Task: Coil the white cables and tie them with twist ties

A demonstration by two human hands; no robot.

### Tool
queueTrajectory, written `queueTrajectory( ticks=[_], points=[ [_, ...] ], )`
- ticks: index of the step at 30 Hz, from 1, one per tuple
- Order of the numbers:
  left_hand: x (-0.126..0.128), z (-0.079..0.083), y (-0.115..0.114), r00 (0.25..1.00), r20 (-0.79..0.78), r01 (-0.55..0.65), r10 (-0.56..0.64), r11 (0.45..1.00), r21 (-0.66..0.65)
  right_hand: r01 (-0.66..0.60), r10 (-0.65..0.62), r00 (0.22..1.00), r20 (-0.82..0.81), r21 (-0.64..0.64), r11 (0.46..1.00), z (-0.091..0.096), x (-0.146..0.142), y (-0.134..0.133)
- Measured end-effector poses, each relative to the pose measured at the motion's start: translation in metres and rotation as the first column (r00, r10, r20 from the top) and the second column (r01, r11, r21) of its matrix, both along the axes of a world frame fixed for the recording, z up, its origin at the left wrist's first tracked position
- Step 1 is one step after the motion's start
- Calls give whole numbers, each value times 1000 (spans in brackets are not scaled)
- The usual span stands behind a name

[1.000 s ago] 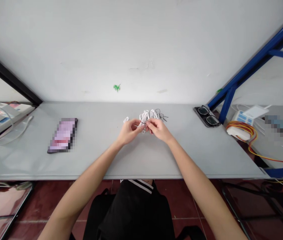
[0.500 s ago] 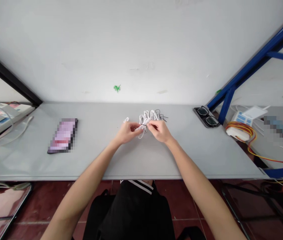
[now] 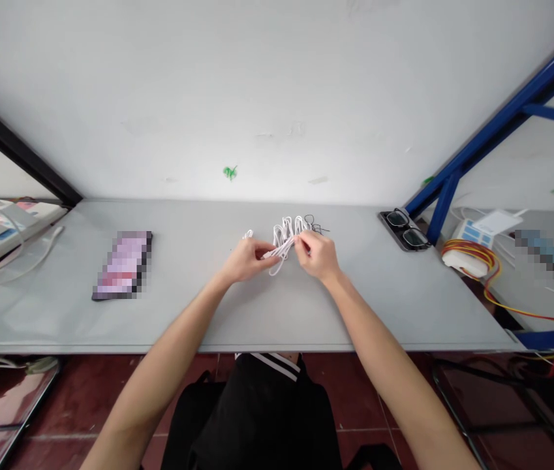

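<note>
A folded white cable (image 3: 279,249) hangs between both my hands just above the grey table (image 3: 277,294). My left hand (image 3: 245,259) pinches its left end, fingers closed. My right hand (image 3: 318,253) is closed on its right end. Behind them on the table lies a bunch of looped white cables (image 3: 290,226), with thin black ties (image 3: 316,226) beside it at the right. A small white cable piece (image 3: 247,234) lies just behind my left hand.
A phone (image 3: 123,264) lies flat on the left of the table. Black glasses (image 3: 406,228) sit at the back right by a blue frame post (image 3: 446,196). White power strips and coloured wires (image 3: 477,254) lie on the neighbouring surfaces.
My hands have drawn slightly apart, and the white cable between them has stretched out and hangs lower in a loop. The right hand shifted a little to the right.
</note>
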State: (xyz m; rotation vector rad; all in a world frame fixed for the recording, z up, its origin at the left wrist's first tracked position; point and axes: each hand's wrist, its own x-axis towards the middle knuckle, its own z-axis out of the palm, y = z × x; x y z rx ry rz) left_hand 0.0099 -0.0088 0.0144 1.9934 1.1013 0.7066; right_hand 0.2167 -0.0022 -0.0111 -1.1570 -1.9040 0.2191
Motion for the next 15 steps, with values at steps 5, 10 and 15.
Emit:
queueTrajectory(
  ticks=[5, 10, 15],
  points=[
    [-1, 3, -1, 959, 281, 109, -40, 966, -235, -91, 22, 955, -295, -220, 971, -4, 2, 7],
    [3, 0, -2, 946, 323, 137, -34, 944, -300, -43, -22, 965, -261, -242, 969, -11, 4, 17],
    [11, -13, 5, 932, 66, -352, 356, 934, -59, 279, -307, 940, -152, -179, 943, -13, 24, 30]
  ],
)
